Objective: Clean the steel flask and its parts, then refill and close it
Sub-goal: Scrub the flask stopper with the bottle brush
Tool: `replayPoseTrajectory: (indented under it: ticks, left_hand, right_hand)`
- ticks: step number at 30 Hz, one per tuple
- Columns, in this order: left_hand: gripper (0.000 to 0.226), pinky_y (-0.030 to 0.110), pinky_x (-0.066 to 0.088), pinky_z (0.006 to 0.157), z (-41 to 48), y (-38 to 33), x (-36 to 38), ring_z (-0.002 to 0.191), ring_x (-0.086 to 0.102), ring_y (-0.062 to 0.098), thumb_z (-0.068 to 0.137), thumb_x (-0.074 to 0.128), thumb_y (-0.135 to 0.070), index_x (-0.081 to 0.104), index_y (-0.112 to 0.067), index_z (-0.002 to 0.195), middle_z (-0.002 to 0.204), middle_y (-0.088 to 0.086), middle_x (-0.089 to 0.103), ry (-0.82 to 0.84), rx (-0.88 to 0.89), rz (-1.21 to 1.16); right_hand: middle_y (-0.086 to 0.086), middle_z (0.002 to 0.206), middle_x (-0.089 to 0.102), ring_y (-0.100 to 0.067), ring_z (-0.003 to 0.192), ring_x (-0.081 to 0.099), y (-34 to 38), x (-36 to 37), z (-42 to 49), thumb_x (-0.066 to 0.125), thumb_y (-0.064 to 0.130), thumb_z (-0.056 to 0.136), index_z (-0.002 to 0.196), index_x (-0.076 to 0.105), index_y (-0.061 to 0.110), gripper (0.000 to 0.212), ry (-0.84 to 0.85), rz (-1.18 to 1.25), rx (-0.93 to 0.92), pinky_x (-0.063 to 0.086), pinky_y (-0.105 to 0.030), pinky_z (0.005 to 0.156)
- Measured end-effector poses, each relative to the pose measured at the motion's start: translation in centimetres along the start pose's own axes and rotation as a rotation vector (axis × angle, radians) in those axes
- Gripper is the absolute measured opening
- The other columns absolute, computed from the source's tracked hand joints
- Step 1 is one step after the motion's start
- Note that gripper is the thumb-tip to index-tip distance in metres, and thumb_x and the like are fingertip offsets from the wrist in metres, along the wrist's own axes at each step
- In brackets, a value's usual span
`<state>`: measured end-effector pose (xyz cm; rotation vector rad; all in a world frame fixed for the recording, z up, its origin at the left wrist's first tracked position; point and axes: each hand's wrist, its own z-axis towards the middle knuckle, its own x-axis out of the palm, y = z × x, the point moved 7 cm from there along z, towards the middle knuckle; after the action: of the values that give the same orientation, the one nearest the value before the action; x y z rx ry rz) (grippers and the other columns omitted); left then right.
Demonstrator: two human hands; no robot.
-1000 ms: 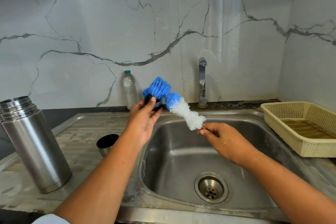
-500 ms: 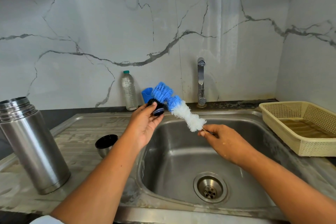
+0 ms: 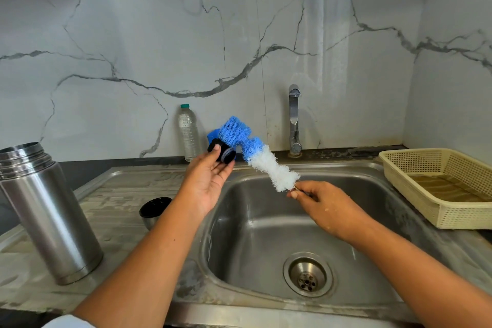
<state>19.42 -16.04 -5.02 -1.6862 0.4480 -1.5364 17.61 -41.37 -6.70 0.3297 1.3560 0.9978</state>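
Sink basin open, flask and cup on left drainboard, basket right

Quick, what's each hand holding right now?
Left hand: holding a small black round flask stopper.
Right hand: pinching the wire handle of a blue-and-white bristle bottle brush.

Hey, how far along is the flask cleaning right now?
Done: the flask stands open, its cup beside it. In hand: the left hand holds the stopper against the brush pinched by the right hand. Left: rinsing, refilling, closing; the flask's inside is unseen.
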Motion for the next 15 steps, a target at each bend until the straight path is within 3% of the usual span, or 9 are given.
replayPoseTrajectory:
  ticks: [5,10,15]
  left_hand:
    - [0.030,0.038,0.058,0.096,-0.2,0.7,0.1,0.106,0.074,0.024,0.095,0.068,-0.011,0.062,-0.002,0.122,0.116,0.017,0.075,0.050,-0.016,0.125]
    - [0.034,0.030,0.062,0.081,0.7,-0.8,-1.1,0.107,0.074,0.023,0.090,0.072,-0.015,0.064,-0.006,0.122,0.116,0.015,0.075,-0.036,0.076,0.091]
    - [0.037,0.036,0.058,0.095,0.1,0.1,0.2,0.109,0.074,0.025,0.087,0.072,-0.004,0.063,-0.007,0.122,0.119,0.016,0.074,0.051,0.050,0.198]
  right_hand:
    - [0.009,0.064,0.056,-0.002,0.053,0.045,0.0,0.2,0.0,0.051,0.041,0.104,0.103,0.069,0.038,0.019,0.011,-0.019,0.000,0.041,-0.019,0.055]
    - [-0.005,0.078,0.067,-0.005,0.058,0.049,-0.2,0.2,0.1,0.051,0.041,0.104,0.102,0.070,0.036,0.020,0.028,-0.035,-0.002,0.044,-0.025,0.059]
    - [0.000,0.081,0.070,-0.007,0.061,0.053,0.0,0.2,0.2,0.051,0.042,0.104,0.104,0.068,0.038,0.018,-0.001,-0.010,0.005,0.049,-0.027,0.062]
